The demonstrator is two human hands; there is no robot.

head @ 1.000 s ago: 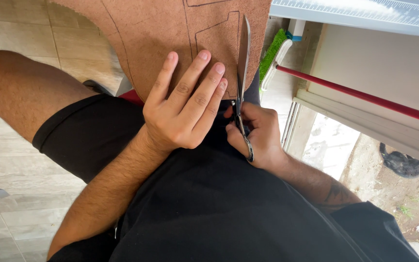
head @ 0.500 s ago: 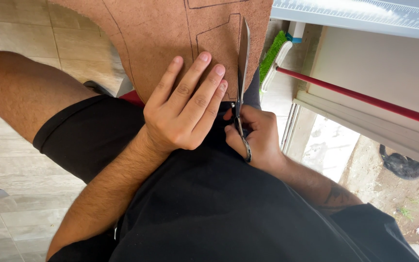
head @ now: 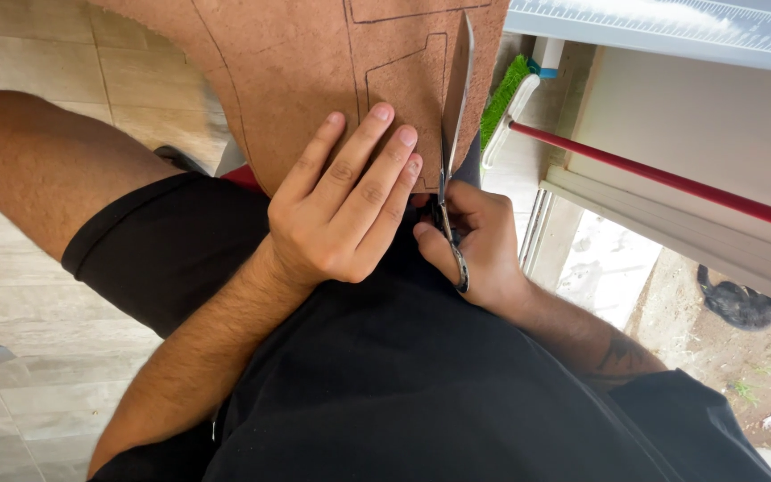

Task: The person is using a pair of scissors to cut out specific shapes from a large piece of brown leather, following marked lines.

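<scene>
A brown leather sheet (head: 296, 80) with dark pattern lines drawn on it lies over my lap. My left hand (head: 341, 210) rests flat on its near edge, fingers spread and pressing it down. My right hand (head: 479, 245) grips the handles of metal scissors (head: 452, 134). Their long blades point away from me and run along a drawn line near the sheet's right edge. The handles are mostly hidden inside my fingers.
I sit in black shorts and a black shirt over a tiled floor (head: 37, 71). A green-bristled brush (head: 506, 98) and a red rod (head: 671, 183) lie to the right beside a pale ledge (head: 716, 125). A dark animal (head: 742, 303) lies on the ground beyond.
The scissors' blades have pushed slightly farther up the sheet. My left hand has stayed pressed on the leather.
</scene>
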